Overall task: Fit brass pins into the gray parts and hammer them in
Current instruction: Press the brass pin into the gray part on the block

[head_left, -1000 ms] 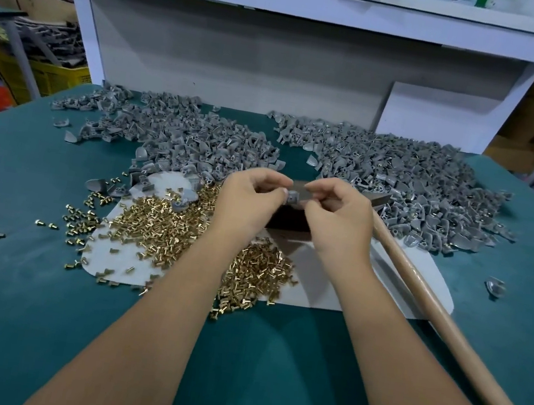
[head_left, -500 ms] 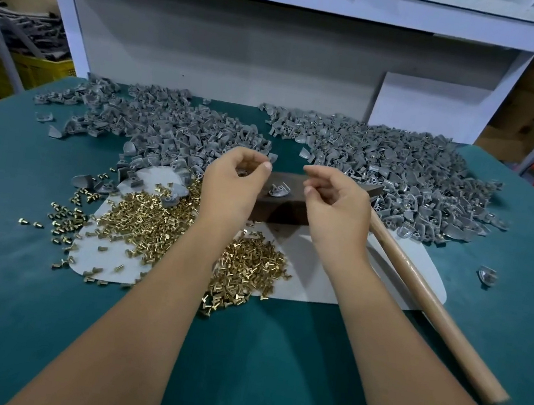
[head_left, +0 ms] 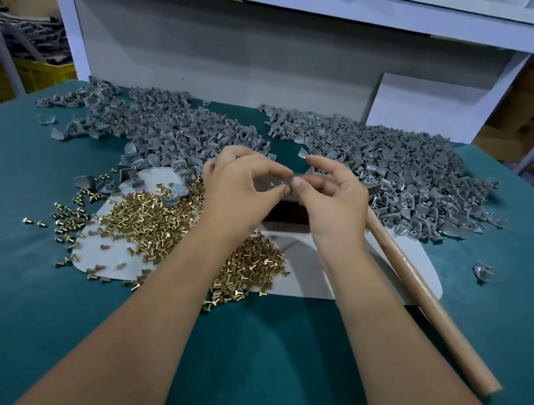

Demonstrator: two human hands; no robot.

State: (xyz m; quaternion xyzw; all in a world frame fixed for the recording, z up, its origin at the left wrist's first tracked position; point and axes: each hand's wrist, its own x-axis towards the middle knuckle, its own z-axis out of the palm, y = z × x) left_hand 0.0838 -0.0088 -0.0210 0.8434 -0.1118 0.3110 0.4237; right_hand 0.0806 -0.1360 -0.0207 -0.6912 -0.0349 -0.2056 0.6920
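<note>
Two hands (head_left: 289, 193), fingertips meeting, dark block (head_left: 288, 210)

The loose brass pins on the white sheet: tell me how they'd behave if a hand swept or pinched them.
The brass pins are small, loose and heaped, so a sweep would probably scatter them; strays already lie off the white sheet on the green mat. Their round shanks look apt to roll. Being tiny and shiny, they may slip from a pinch.
</note>
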